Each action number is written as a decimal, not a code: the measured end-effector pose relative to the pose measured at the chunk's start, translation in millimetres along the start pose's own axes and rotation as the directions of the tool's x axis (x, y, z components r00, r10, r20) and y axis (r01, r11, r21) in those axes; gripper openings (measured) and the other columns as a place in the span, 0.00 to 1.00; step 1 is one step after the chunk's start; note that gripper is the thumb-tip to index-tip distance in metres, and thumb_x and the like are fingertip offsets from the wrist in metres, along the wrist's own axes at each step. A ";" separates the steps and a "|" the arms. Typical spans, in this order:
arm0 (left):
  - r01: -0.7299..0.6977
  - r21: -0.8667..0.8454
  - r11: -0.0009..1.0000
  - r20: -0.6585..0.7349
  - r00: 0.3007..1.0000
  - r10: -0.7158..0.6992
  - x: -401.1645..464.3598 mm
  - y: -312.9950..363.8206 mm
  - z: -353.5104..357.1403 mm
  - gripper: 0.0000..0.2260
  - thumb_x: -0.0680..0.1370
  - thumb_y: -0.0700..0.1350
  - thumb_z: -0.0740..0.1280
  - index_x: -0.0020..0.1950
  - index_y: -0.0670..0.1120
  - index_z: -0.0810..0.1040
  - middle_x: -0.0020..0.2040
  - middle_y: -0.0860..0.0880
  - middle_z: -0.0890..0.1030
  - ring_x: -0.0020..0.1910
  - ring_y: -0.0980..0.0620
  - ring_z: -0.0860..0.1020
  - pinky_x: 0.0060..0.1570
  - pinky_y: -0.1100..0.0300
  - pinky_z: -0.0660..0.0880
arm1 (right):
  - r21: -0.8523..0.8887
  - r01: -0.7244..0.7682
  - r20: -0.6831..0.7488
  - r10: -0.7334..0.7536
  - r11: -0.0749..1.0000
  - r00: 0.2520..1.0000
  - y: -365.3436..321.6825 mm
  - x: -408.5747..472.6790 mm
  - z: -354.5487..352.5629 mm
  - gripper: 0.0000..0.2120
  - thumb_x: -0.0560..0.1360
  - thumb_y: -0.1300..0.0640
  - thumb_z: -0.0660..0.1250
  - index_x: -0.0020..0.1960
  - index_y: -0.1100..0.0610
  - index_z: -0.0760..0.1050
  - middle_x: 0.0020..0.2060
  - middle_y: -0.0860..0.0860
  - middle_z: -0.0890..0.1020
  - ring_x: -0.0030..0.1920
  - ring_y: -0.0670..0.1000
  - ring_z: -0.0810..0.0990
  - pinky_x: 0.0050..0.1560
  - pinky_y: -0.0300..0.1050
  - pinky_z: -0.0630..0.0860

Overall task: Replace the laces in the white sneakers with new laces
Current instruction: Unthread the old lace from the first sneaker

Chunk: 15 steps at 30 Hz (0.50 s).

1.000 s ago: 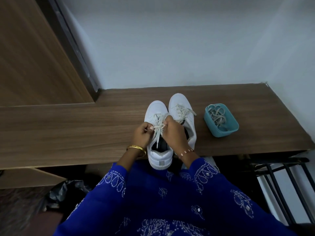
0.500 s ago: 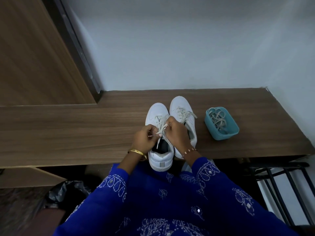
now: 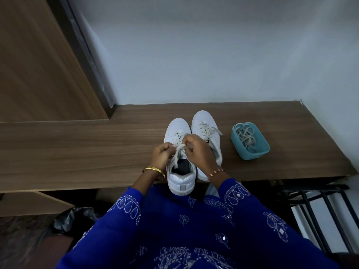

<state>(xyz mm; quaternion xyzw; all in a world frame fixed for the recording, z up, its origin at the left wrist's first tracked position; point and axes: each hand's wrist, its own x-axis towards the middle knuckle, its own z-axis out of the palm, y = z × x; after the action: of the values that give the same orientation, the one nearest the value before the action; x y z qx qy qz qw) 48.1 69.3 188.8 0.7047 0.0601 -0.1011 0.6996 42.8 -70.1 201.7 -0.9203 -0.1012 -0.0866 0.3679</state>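
You are pinching the lace [image 3: 179, 150] with your left hand [image 3: 162, 157] and right hand [image 3: 197, 152]; being soft and limp, it is best held near the ends.

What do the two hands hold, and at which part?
Both hands, left and right, pinch the lace of the left sneaker near its loose ends, just above the shoe's opening.

Even, rather dim, cool light is cast over the wall [image 3: 213, 55]; no glare is seen. Straight edges are bowed by wide-angle distortion near the borders. Soft shadow is held under the wooden bench [image 3: 77, 152], where detail is perhaps lost.
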 end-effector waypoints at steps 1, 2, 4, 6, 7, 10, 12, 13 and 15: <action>0.068 -0.097 0.993 0.006 0.998 -0.068 0.4 0.2 -0.6 0.11 0.78 0.37 0.61 0.34 0.42 0.71 0.33 0.45 0.71 0.33 0.51 0.68 0.34 0.61 0.66 | 0.018 0.011 -0.018 -0.010 1.000 1.000 -0.5 -2.3 -0.5 0.05 0.70 0.69 0.63 0.44 0.62 0.75 0.37 0.51 0.72 0.34 0.49 0.71 0.37 0.46 0.71; 0.116 -0.162 0.980 0.022 0.993 -0.114 0.8 0.0 -1.2 0.11 0.78 0.38 0.61 0.35 0.42 0.72 0.34 0.45 0.72 0.33 0.50 0.70 0.36 0.59 0.67 | 0.036 0.017 -0.036 -0.015 0.999 0.999 -1.0 -4.6 -0.4 0.04 0.69 0.68 0.64 0.42 0.62 0.74 0.36 0.49 0.71 0.33 0.49 0.70 0.36 0.46 0.71; 0.146 -0.195 0.970 0.048 0.989 -0.140 0.5 2.2 0.2 0.11 0.78 0.39 0.61 0.35 0.41 0.73 0.34 0.44 0.74 0.33 0.49 0.72 0.38 0.58 0.69 | 0.080 0.006 -0.065 -0.001 0.997 0.998 -0.5 -6.5 1.8 0.03 0.70 0.66 0.65 0.41 0.60 0.72 0.36 0.48 0.71 0.33 0.48 0.70 0.35 0.47 0.71; 0.150 -0.176 0.973 0.051 0.988 -0.143 1.2 7.3 3.9 0.13 0.78 0.40 0.62 0.33 0.42 0.74 0.31 0.44 0.74 0.31 0.50 0.73 0.38 0.57 0.69 | 0.155 -0.040 -0.078 0.053 0.987 0.996 -0.2 -3.7 3.3 0.06 0.72 0.65 0.65 0.40 0.56 0.70 0.34 0.45 0.71 0.33 0.46 0.71 0.36 0.45 0.71; 0.160 -0.171 0.972 0.047 0.987 -0.154 1.5 11.0 6.0 0.15 0.78 0.41 0.63 0.30 0.43 0.74 0.29 0.46 0.74 0.28 0.52 0.73 0.37 0.58 0.68 | 0.209 -0.073 -0.078 0.091 0.975 0.993 0.8 -1.3 3.6 0.07 0.72 0.65 0.65 0.40 0.55 0.70 0.33 0.44 0.71 0.33 0.46 0.72 0.37 0.44 0.72; 0.239 -0.152 0.959 0.016 0.971 -0.239 3.0 20.3 7.6 0.16 0.78 0.46 0.62 0.30 0.47 0.75 0.23 0.54 0.75 0.26 0.57 0.73 0.34 0.62 0.66 | 0.334 -0.197 -0.070 0.232 0.922 0.970 1.6 6.0 0.8 0.11 0.73 0.67 0.64 0.38 0.53 0.70 0.31 0.43 0.73 0.32 0.45 0.73 0.36 0.40 0.71; 0.279 -0.205 0.938 0.015 0.959 -0.282 5.5 23.3 3.8 0.17 0.78 0.51 0.60 0.32 0.46 0.76 0.25 0.54 0.78 0.29 0.55 0.70 0.36 0.61 0.64 | 0.346 -0.245 -0.071 0.286 0.906 0.956 3.4 8.3 -2.2 0.13 0.73 0.67 0.64 0.36 0.51 0.70 0.31 0.45 0.74 0.33 0.47 0.74 0.36 0.39 0.70; 0.280 -0.254 0.926 0.030 0.959 -0.282 6.1 26.1 0.9 0.20 0.78 0.51 0.59 0.28 0.47 0.76 0.26 0.53 0.78 0.29 0.55 0.69 0.35 0.61 0.63 | 0.349 -0.258 -0.066 0.299 0.901 0.952 3.6 8.9 -4.5 0.12 0.73 0.66 0.64 0.37 0.51 0.70 0.32 0.46 0.74 0.34 0.48 0.74 0.37 0.40 0.70; 0.254 -0.340 0.905 0.044 0.966 -0.255 7.7 33.8 -5.9 0.27 0.79 0.51 0.58 0.20 0.45 0.74 0.28 0.49 0.77 0.27 0.55 0.70 0.34 0.61 0.63 | 0.399 -0.269 -0.041 0.310 0.876 0.950 1.3 11.2 -10.2 0.12 0.75 0.64 0.63 0.37 0.51 0.69 0.32 0.49 0.74 0.35 0.52 0.74 0.38 0.44 0.72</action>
<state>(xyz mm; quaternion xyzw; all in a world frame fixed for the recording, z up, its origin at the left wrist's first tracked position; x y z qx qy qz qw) 63.6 74.3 219.9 0.5584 0.1686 -0.1789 0.7923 53.1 -76.8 210.7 -0.8279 0.0420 -0.0561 0.5565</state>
